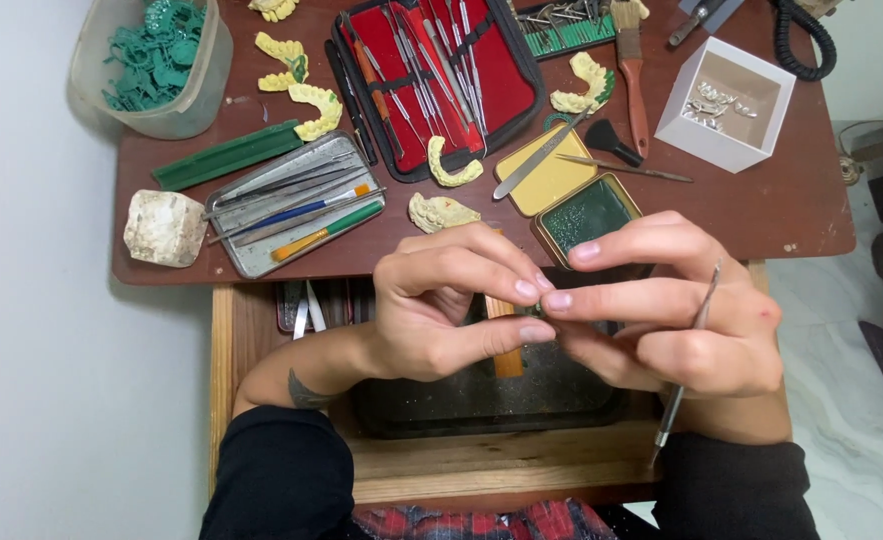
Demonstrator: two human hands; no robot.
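Right hand (676, 320) grips a thin metal tool (686, 360), fingertips meeting the left hand (451, 310) over a dark tray (481, 410)

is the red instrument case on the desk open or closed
Open. The instrument case lies unzipped and spread flat, its red lining showing, with the metal tools strapped inside in plain view.

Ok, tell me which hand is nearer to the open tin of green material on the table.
Right. The right hand, holding a thin metal tool, has its fingertips just below the green tin. The left hand sits further to the tin's lower left.
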